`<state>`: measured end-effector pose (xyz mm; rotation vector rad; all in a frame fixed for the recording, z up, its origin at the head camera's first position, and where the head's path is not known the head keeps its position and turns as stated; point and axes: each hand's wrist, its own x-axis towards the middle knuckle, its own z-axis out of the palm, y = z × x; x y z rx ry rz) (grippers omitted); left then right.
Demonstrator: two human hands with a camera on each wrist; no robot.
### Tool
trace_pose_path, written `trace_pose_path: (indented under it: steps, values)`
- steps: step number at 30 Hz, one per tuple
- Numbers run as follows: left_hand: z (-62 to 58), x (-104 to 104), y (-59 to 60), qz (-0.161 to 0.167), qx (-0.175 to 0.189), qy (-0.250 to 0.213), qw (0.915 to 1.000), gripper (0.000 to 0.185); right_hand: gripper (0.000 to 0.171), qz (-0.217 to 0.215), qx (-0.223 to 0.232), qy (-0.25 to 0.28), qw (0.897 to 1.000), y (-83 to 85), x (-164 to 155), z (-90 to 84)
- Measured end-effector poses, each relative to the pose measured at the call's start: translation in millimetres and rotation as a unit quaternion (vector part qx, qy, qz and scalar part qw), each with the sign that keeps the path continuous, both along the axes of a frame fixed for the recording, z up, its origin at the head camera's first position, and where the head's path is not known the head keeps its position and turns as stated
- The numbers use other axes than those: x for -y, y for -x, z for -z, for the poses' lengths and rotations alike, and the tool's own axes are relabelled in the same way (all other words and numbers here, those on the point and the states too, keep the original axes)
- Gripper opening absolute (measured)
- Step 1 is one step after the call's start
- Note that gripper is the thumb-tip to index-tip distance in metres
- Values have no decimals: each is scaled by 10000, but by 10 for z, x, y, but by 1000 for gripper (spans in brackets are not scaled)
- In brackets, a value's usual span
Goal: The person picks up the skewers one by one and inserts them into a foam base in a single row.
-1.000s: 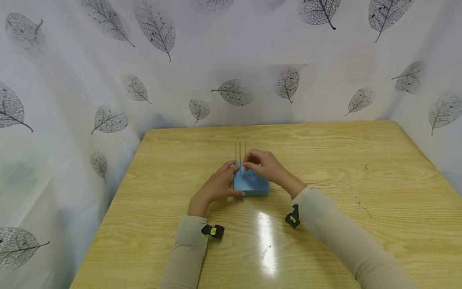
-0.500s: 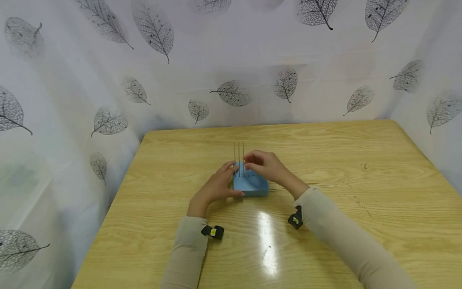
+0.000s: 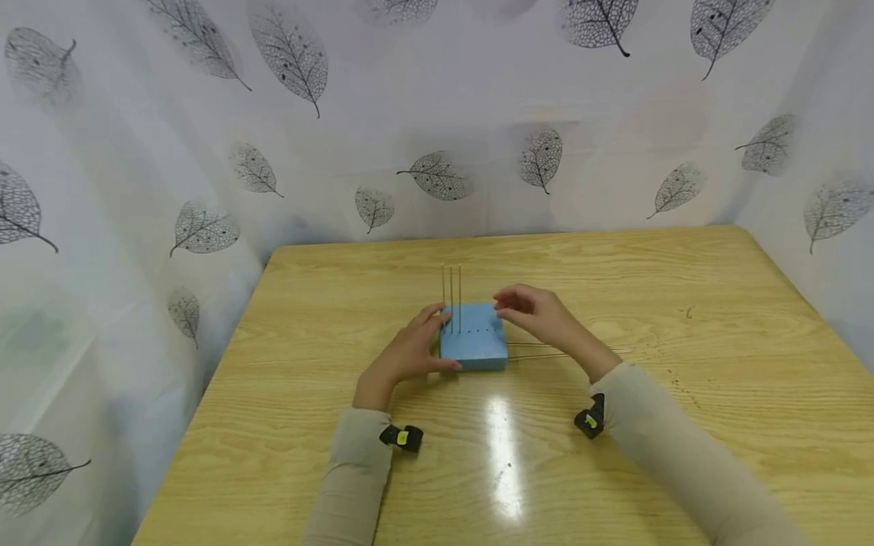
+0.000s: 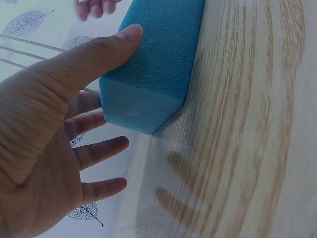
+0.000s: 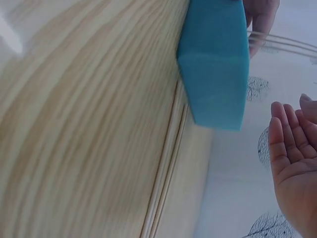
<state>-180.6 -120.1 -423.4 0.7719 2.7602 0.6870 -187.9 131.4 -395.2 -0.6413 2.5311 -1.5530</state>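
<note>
A light blue foam block (image 3: 474, 347) lies on the wooden table, a row of small holes across its top. Three thin wooden sticks (image 3: 460, 292) stand upright in its left part. My left hand (image 3: 410, 350) grips the block's left end, thumb on the front face and index finger on the top near the sticks. In the left wrist view the other fingers (image 4: 104, 191) stretch past the block's end. My right hand (image 3: 542, 315) hovers by the block's back right corner, fingers loosely bent, holding nothing; in the right wrist view its palm (image 5: 297, 173) shows bare.
More thin sticks (image 5: 170, 171) lie flat on the table (image 3: 683, 303), running out to the right from beside the block. A white curtain (image 3: 478, 91) with a leaf print hangs behind the table and along its sides.
My right hand has let go of the third upright stick and moved right, away from it. That stick stays standing in the block. My left hand has kept its place.
</note>
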Motion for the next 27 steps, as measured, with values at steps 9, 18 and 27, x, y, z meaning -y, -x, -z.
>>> trace_pose_path:
  steps: [9,18,27]
  values:
    - [-10,-9,0,83,-42,-23,10000,93,31,315,85,-148,9994,-29,-345,129]
    - [-2,-13,-2,93,-20,-3,10000,92,32,639,269,-410,9968,-118,-577,119]
    - [-6,-20,0,23,33,62,10000,93,28,758,204,-546,9954,-229,-710,43]
